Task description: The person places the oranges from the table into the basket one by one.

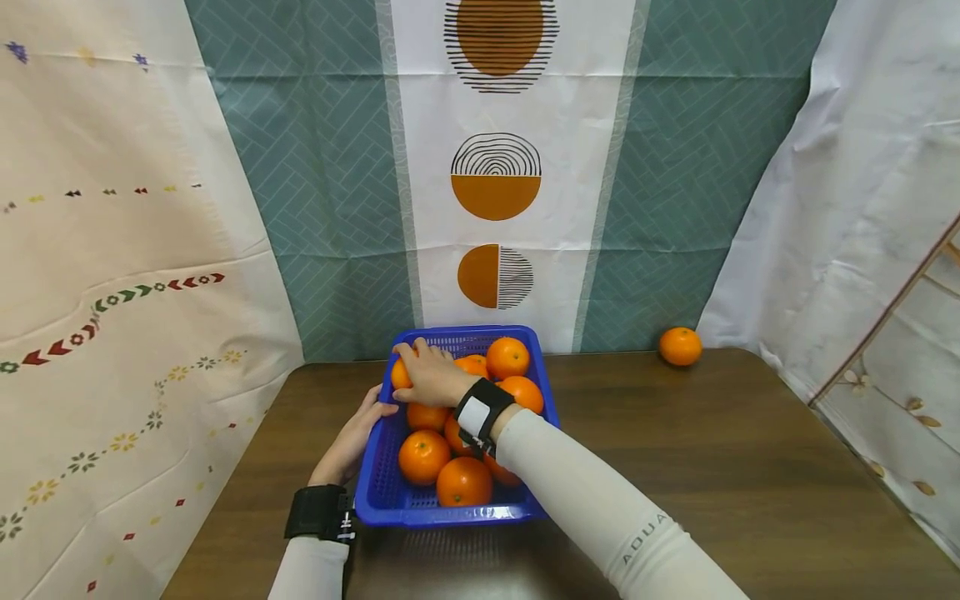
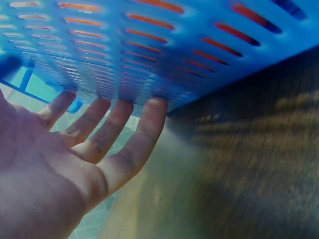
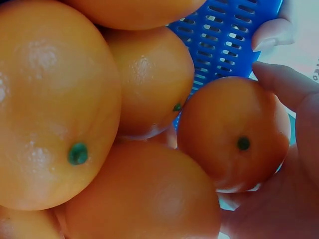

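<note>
A blue plastic basket (image 1: 450,518) with slotted walls stands on the table, holding several oranges (image 1: 424,457). My right hand (image 1: 435,377) reaches over them into the far left corner. There its thumb and fingers curl round an orange (image 3: 232,134), which sits against its neighbours in the right wrist view. At the basket's left side is my left hand (image 1: 356,437), its thumb over the rim. The left wrist view has its fingers (image 2: 152,117) touching the slotted outer wall (image 2: 164,64). My right forearm hides some of the oranges.
One loose orange (image 1: 680,346) lies at the back right of the brown wooden table (image 1: 660,433). A green and white patterned cloth (image 1: 322,208) hangs behind the table. Pale cloths (image 1: 142,400) flank it on both sides.
</note>
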`<state>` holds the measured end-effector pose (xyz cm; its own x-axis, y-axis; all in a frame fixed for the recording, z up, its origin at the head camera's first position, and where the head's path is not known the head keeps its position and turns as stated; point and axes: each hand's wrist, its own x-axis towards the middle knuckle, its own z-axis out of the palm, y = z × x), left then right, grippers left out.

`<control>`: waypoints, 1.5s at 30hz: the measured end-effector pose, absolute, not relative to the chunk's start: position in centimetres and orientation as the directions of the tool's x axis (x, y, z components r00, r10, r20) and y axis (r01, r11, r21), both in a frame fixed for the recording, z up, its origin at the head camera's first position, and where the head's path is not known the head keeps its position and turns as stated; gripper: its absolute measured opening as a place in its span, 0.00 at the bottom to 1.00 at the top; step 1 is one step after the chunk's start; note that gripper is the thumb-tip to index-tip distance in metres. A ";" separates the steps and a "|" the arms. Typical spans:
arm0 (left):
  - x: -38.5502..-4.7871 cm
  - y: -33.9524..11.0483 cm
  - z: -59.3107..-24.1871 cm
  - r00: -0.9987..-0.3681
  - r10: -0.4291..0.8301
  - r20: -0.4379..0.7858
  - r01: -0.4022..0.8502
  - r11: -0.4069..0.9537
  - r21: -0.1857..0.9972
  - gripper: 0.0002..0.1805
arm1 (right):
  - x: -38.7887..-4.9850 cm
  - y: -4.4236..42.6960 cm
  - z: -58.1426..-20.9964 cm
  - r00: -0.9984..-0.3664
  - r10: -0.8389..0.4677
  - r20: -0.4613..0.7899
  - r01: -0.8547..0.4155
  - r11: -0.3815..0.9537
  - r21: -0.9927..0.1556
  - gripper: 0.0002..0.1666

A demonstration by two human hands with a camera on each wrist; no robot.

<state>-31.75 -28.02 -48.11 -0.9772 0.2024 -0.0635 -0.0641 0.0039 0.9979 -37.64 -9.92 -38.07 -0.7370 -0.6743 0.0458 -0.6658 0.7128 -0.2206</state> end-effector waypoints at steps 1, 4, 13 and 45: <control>-31.8 -28.0 -48.1 -0.976 0.207 -0.064 -0.065 0.004 0.998 0.31 | -37.7 -9.9 -38.0 -0.738 -0.673 0.045 -0.665 0.714 -0.221 0.43; -31.8 -27.9 -48.0 -0.977 0.204 -0.065 -0.066 0.003 0.998 0.31 | -37.7 -9.7 -38.0 -0.739 -0.672 0.044 -0.664 0.716 -0.215 0.42; -31.7 -27.9 -48.0 -0.980 0.193 -0.043 -0.046 -0.011 0.999 0.28 | -37.4 -9.5 -37.8 -0.715 -0.696 0.059 -0.688 0.687 -0.235 0.41; -31.7 -28.1 -48.0 -0.978 0.195 -0.071 -0.066 0.028 0.997 0.32 | -37.6 -8.0 -36.9 -0.706 -0.706 0.066 -0.696 0.673 -0.250 0.44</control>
<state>-31.69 -28.14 -47.98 -0.9782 0.1955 -0.0706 -0.0663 0.0283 0.9974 -37.60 -7.97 -36.85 -0.7056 -0.7056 0.0660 -0.6963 0.6730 -0.2495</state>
